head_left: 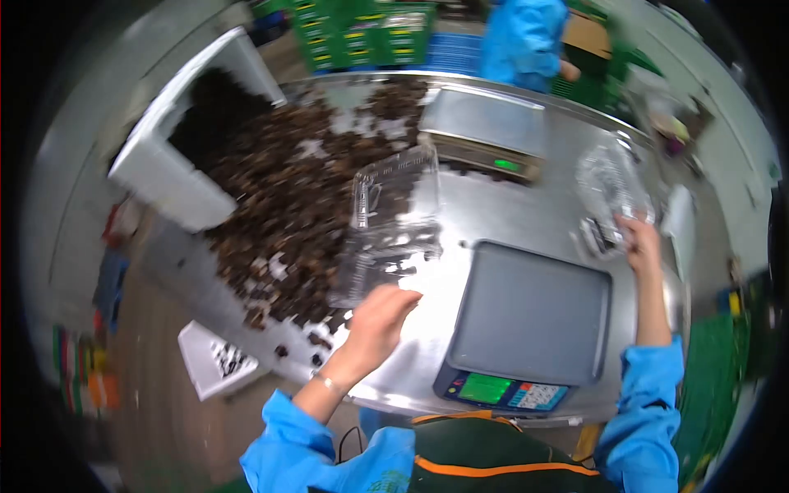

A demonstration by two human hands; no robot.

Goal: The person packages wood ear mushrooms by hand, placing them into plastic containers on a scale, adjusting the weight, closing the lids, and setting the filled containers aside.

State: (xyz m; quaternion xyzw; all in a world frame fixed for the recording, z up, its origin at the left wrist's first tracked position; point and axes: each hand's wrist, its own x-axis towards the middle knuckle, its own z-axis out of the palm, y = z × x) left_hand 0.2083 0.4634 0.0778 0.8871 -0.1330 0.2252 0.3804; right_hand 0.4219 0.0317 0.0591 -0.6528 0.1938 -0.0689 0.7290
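Note:
My left hand (376, 330) is over the steel table, its fingers drawn together and no object visible in them. Just beyond it lies an open clear plastic clamshell box (396, 215), partly over a pile of small dark brown pieces (283, 181) whose kind I cannot make out. My right hand (641, 240) reaches to the table's right side, fingers closed on clear plastic clamshell boxes (610, 185). Between my hands stands a digital scale (534, 316) with a bare grey tray and a lit green display.
A second scale (485, 123) stands at the table's far side. The brown pile spills from a tipped white foam box (177, 177). A small white box (215, 361) is low at the left. Green crates (362, 37) and a person in blue (523, 41) are beyond the table (526, 218).

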